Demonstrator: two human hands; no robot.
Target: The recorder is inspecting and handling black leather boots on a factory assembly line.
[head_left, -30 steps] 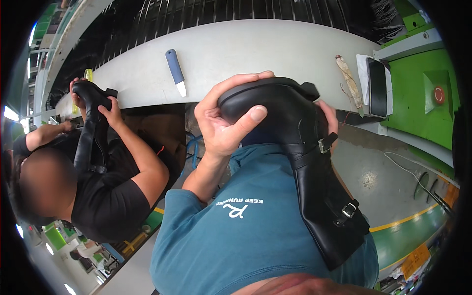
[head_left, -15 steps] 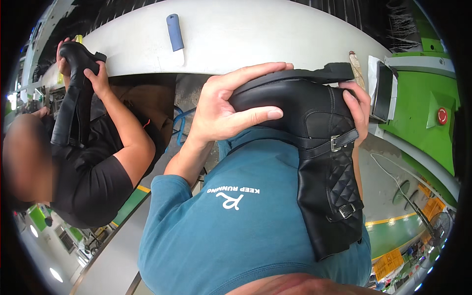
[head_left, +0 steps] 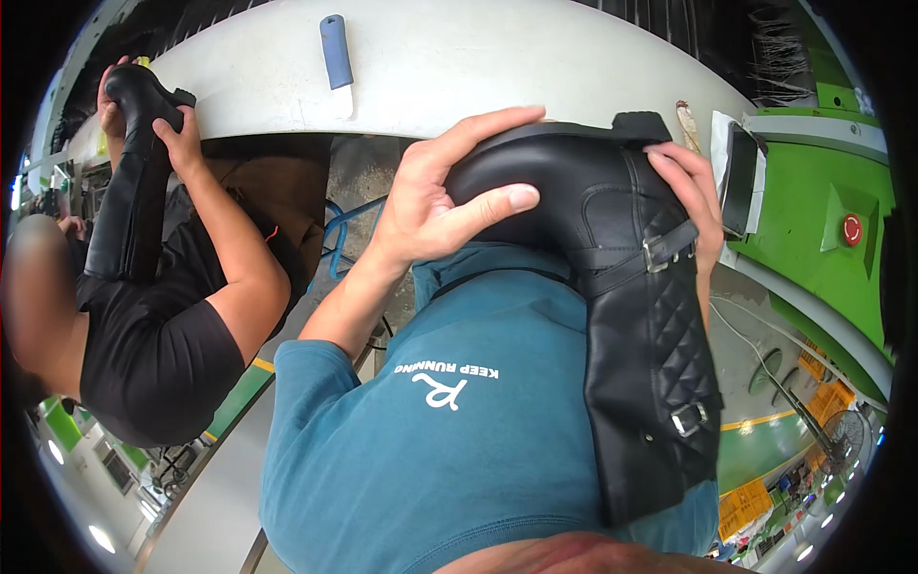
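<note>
Black boot (head_left: pixel 622 287) clasped between both hands' grip

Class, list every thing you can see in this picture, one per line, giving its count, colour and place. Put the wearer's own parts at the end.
Tall boot: one, black, quilted shaft with buckled straps, held against the wearer's chest.
Second boot: one, black, far left, held by a co-worker in a black shirt.
Worktop: one, pale grey, curved across the top.
Knife-like tool: one, blue handle, lying on the worktop.
Machine housing: one, green, right side.
Round button: one, red, on the green housing.
Left hand: wearer's own, gripping the tall boot's toe end.
Right hand: wearer's own, on the boot near the heel.
</note>
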